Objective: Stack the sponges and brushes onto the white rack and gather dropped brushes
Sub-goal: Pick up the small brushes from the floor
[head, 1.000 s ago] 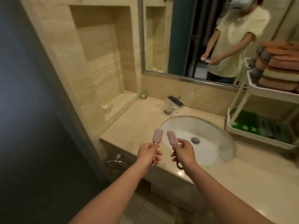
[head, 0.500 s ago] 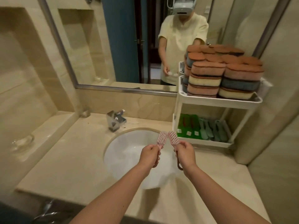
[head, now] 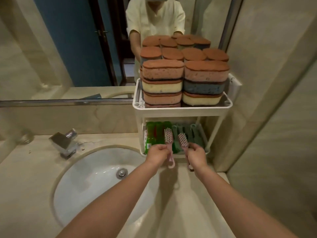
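Above the pale beige stone bench [head: 180,203], just in front of the white plastic two-tier rack [head: 181,109], both hands are held up side by side, near each other but apart. The left hand [head: 158,154] has its fingers curled round the handle of a pink plastic scrubbing brush [head: 169,138], which stands nearly upright with its pale bristled head on top and its looped handle end hanging below the fist. The right hand [head: 197,156] grips a second pink brush [head: 182,140] the same way, its head tilted a little to the left. Both brush heads sit in front of the rack's lower tier; whether they touch its rim I cannot tell from this angle. That lower tier holds bright green brushes [head: 151,133] lying on the left and grey-green brushes [head: 193,133] on the right, their handles pointing towards the back. The upper tier is packed with oval sponges [head: 163,71] with brown scouring tops, piled in neat stacks of pink, yellow and blue layers that rise well above the tray's rim. The rack stands on the bench against the wall mirror [head: 68,48], in the right-hand corner. To the left of the hands, a round white sink basin [head: 89,182] is set into the bench, with a metal drain [head: 121,173] in it and a square chrome tap [head: 64,142] behind it.
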`<action>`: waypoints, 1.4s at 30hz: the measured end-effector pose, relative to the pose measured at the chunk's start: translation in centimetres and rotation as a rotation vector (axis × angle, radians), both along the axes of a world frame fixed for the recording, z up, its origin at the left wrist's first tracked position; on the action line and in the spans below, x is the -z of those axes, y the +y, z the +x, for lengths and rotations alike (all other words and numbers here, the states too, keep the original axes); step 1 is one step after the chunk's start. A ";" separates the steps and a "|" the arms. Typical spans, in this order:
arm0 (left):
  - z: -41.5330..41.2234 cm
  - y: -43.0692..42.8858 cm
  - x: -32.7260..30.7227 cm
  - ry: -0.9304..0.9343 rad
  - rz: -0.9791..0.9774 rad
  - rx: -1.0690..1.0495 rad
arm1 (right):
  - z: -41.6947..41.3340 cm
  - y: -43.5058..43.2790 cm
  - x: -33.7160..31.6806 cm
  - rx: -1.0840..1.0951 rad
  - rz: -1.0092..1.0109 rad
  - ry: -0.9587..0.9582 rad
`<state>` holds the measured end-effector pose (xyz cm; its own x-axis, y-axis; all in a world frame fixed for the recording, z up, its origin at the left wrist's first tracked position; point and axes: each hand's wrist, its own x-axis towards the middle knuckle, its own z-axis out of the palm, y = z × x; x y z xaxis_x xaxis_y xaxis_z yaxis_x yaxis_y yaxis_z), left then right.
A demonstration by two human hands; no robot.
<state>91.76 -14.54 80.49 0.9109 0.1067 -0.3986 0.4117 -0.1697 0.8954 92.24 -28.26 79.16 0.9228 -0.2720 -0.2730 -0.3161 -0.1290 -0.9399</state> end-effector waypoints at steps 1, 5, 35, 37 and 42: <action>0.8 -0.5 0.0 0.007 0.004 0.011 | 0.6 -0.5 0.1 0.004 -0.011 0.005; 4.1 -2.0 0.0 0.029 0.053 0.035 | 3.0 -2.0 0.7 0.045 -0.008 0.042; 12.1 -3.7 4.5 -0.060 0.349 0.203 | 10.7 -2.4 2.8 -0.173 -0.320 0.113; 12.0 -3.5 4.6 -0.071 0.352 0.193 | 10.7 -2.4 2.8 -0.198 -0.352 0.117; 11.1 -3.2 4.7 -0.092 0.320 0.141 | 9.8 -2.2 2.7 -0.173 -0.295 0.067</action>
<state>102.86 -17.73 75.84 0.9560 0.0839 -0.2810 0.2846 -0.4969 0.8198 102.05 -30.49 76.45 0.9448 -0.1892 -0.2674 -0.3254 -0.4492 -0.8321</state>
